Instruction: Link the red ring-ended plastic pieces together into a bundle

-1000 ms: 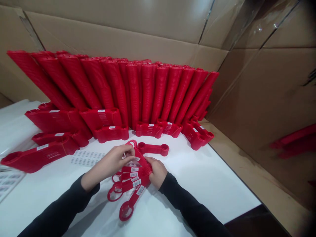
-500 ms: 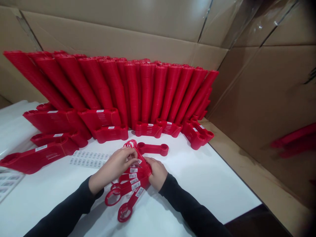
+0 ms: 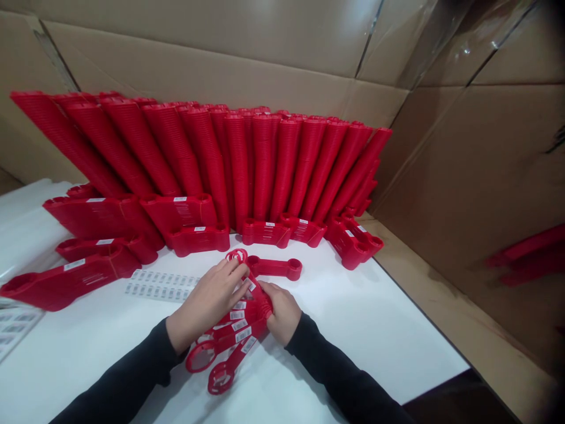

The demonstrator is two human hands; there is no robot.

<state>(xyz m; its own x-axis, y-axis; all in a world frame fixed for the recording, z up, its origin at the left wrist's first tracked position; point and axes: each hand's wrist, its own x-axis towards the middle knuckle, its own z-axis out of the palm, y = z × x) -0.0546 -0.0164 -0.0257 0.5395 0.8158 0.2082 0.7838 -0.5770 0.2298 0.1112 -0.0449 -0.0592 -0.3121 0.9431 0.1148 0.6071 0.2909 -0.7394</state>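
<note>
My right hand (image 3: pixel 283 312) is closed round the gathered ends of several red plastic ring-ended pieces (image 3: pixel 238 335), which spread leftward like a fan. White barcode labels (image 3: pixel 242 334) sit on their flat handles. My left hand (image 3: pixel 212 303) is bent over the uppermost piece, its thumb and fingers closed on it beside a white label (image 3: pixel 251 285). The ring of that piece (image 3: pixel 237 255) shows past my fingertips. Just behind the fan lies a small stack of the same pieces (image 3: pixel 276 268). My left fingers partly hide the upper pieces.
Tall leaning stacks of red pieces (image 3: pixel 262 165) line the back of the white table (image 3: pixel 353 330), before a cardboard wall (image 3: pixel 198 59). Shorter labelled bundles (image 3: pixel 200 238) stand in front of them. Label sheets (image 3: pixel 161 285) lie left of my hands. The table's edge runs along the right.
My left hand has shifted slightly up and right along the uppermost piece, and its label now shows more clearly. My right hand keeps its hold on the fan.
</note>
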